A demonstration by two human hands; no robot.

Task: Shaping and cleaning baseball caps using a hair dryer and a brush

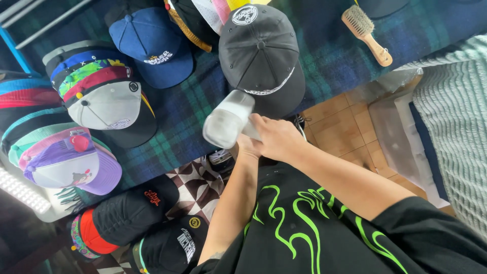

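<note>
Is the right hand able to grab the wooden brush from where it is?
Probably not right away: the right hand is wrapped around a white bottle, and the wooden brush lies far off across the plaid cloth.

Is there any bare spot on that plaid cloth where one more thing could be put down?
Yes: a bare strip of plaid cloth lies between the grey-crowned cap and the black cap, and another between the black cap and the wooden brush. The left edge is crowded with stacked caps. Both hands hold a white container.

Terracotta tile floor (341,127), plaid-covered table (324,56)
</note>
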